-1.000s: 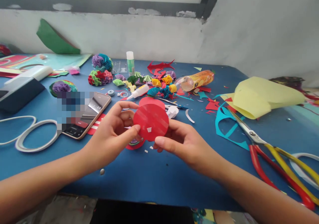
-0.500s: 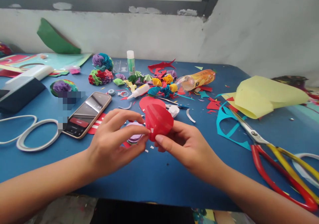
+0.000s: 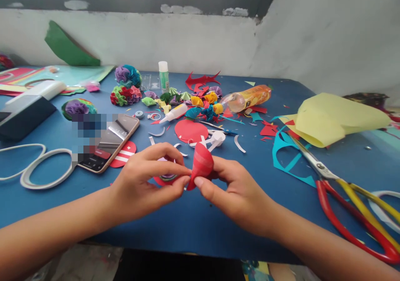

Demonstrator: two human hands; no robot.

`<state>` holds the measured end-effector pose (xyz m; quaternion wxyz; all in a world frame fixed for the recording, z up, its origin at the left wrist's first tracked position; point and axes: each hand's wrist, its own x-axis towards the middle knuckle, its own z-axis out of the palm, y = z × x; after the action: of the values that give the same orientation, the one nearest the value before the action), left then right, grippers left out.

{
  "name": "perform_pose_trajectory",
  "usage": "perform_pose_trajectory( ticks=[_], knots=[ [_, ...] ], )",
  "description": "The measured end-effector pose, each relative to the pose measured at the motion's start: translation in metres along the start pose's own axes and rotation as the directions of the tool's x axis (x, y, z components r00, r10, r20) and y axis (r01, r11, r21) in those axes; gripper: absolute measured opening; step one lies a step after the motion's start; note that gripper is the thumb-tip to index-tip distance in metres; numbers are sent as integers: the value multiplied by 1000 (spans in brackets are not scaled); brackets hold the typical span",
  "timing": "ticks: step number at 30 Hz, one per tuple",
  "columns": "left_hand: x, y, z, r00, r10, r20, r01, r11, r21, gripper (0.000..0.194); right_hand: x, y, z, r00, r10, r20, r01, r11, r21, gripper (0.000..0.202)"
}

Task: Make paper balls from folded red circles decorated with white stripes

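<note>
Curved and folded, a piece of red paper (image 3: 203, 162) is held between both hands above the blue table. My left hand (image 3: 156, 174) pinches its lower left edge with thumb and fingertips. On its right side, my right hand (image 3: 231, 185) grips it between thumb and fingers. Behind the paper lies a flat red circle (image 3: 191, 131) with white strips near it. A small purple round item (image 3: 167, 168) is partly hidden behind my left fingers. Another red circle with white strips (image 3: 125, 154) lies beside the phone.
Red and yellow scissors (image 3: 325, 172) lie at the right beside cut blue paper (image 3: 281, 156) and yellow paper (image 3: 331, 118). A phone (image 3: 109, 143) and white tape rings (image 3: 46, 185) are at the left. Farther back are a glue stick (image 3: 163, 76), an orange bottle (image 3: 246, 99) and folded paper pieces.
The red paper has moved slightly down and is now bent narrower, its face turned. The white strips behind it and the red circle by the phone show more.
</note>
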<state>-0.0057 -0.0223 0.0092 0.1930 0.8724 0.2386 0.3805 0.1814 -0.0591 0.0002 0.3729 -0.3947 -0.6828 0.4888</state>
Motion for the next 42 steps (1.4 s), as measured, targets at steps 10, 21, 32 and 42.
perform_pose_trajectory(
  ticks=[10, 21, 32, 42],
  knots=[
    [2, -1, 0, 999, -40, 28, 42, 994, -97, 14, -2, -1, -2, 1000, -15, 24, 16, 999, -45, 9],
    [2, 1, -1, 997, -56, 50, 62, 990, -124, 14, -2, -2, -3, 998, -35, 45, 38, 996, -75, 9],
    [3, 0, 0, 996, -74, 42, 79, 989, -128, 17, -1, -3, -4, 998, -30, 46, 33, 998, -57, 9],
    [1, -3, 0, 974, -223, 35, 224, 947, -231, 11, -3, 0, -3, 999, -32, 24, 31, 998, 49, 12]
  ],
)
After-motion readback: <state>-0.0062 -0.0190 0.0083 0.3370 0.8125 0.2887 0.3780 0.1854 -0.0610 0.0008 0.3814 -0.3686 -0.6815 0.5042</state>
